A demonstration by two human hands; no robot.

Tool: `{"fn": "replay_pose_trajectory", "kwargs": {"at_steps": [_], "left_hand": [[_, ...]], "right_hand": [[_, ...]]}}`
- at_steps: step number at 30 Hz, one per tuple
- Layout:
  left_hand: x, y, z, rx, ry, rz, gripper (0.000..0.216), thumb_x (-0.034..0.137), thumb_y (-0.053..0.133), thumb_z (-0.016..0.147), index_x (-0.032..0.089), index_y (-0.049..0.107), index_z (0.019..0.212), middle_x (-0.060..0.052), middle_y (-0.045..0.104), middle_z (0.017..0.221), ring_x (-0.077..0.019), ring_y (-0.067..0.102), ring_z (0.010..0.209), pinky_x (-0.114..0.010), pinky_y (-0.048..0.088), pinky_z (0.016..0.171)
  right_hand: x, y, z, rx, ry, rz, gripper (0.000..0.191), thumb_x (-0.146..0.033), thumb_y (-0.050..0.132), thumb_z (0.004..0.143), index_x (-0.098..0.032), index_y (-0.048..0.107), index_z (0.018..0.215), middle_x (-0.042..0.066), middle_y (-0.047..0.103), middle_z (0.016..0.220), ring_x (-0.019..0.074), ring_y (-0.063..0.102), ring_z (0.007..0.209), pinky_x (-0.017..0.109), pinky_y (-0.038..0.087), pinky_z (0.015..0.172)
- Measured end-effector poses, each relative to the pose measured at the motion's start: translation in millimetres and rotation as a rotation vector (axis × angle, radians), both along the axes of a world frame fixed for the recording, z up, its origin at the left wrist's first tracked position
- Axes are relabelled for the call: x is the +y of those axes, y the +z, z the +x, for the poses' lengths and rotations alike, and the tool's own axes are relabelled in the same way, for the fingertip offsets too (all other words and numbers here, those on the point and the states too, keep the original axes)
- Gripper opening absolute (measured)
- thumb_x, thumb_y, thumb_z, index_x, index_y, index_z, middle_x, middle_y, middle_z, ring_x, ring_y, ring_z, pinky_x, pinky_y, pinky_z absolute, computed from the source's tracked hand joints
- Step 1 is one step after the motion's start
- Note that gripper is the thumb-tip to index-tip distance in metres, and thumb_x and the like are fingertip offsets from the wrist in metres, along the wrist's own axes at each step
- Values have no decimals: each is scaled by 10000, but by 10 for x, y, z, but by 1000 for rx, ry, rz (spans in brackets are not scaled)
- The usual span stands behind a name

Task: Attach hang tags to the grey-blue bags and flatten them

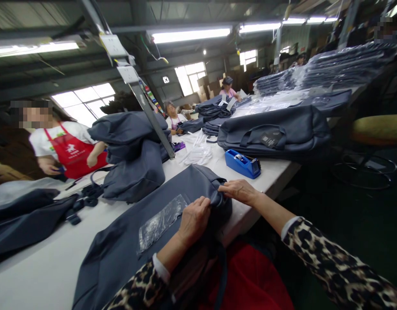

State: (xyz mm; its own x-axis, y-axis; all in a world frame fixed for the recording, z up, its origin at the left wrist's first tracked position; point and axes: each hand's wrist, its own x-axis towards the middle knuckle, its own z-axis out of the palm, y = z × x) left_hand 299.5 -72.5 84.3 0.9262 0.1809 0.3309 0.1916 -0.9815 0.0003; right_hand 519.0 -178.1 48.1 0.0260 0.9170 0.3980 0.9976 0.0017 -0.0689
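Observation:
A dark blue-grey bag (121, 241) lies across the near side of the white table, its far end towards the right. My left hand (194, 217) is closed on the edge of the bag near that end, the fingertips curled over the fabric. Just to its right, my right hand (241, 191) pinches the bag's corner. Flat on the bag, beside my left wrist, rests a clear plastic packet (161, 221). A blue tape dispenser (242, 163) stands on the table just beyond my right hand.
Another dark bag with a black tag (272, 138) lies behind the dispenser. Stacked bags (130, 159) stand at the left by a metal post (149, 114). Plastic-wrapped piles (314, 69) fill the far right. A co-worker in a red apron (71, 150) stands across the table (33, 275). A stool (375, 129) is at right.

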Motion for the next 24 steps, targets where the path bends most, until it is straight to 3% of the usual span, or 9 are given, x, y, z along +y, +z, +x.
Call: {"fn": "replay_pose_trajectory", "kwargs": {"at_steps": [4, 6, 9, 12, 16, 24], "left_hand": [[18, -30, -34, -112, -14, -76, 195, 187, 377, 1006, 208, 503, 859, -25, 569, 862, -162, 576, 837, -259, 432, 747], [27, -52, -43, -106, -13, -55, 203, 183, 367, 1006, 206, 507, 860, -28, 571, 862, -163, 574, 825, -260, 434, 740], [31, -80, -45, -62, -11, 1, 196, 184, 365, 1005, 205, 514, 880, -35, 589, 882, -167, 578, 829, -264, 437, 740], [28, -88, -50, -66, -21, 7, 204, 199, 356, 1015, 205, 511, 882, -34, 587, 872, -167, 577, 825, -266, 434, 738], [39, -66, -83, -127, -50, -66, 214, 197, 351, 1017, 206, 492, 856, -26, 561, 848, -163, 562, 804, -267, 424, 731], [-5, 52, -127, -80, 24, -151, 122, 243, 414, 1006, 223, 482, 907, -13, 577, 882, -175, 595, 858, -281, 433, 755]], "right_hand": [[-1, 10, -95, -19, -55, 31, 185, -189, 523, 951, -272, 622, 1084, 12, 654, 911, 149, 628, 811, 223, 357, 574], [-33, 82, -103, -21, -45, 39, 279, -179, 553, 929, -300, 595, 1177, 19, 646, 1065, 145, 637, 890, 218, 388, 605], [-65, 233, -82, -84, 86, 22, 471, -168, 642, 867, -347, 543, 1290, 16, 566, 1293, 144, 618, 1019, 218, 433, 682], [-16, 323, -73, -164, 203, -7, 363, -166, 701, 820, -282, 612, 1152, -1, 627, 1106, 137, 614, 908, 221, 425, 640], [77, 284, -119, -199, 175, 55, 99, -117, 601, 892, -214, 616, 911, 4, 627, 900, 138, 569, 778, 237, 379, 587], [-20, -40, -310, -69, -85, 373, 222, -69, 412, 975, -189, 582, 897, 59, 649, 959, 155, 587, 894, 245, 413, 733]]}}
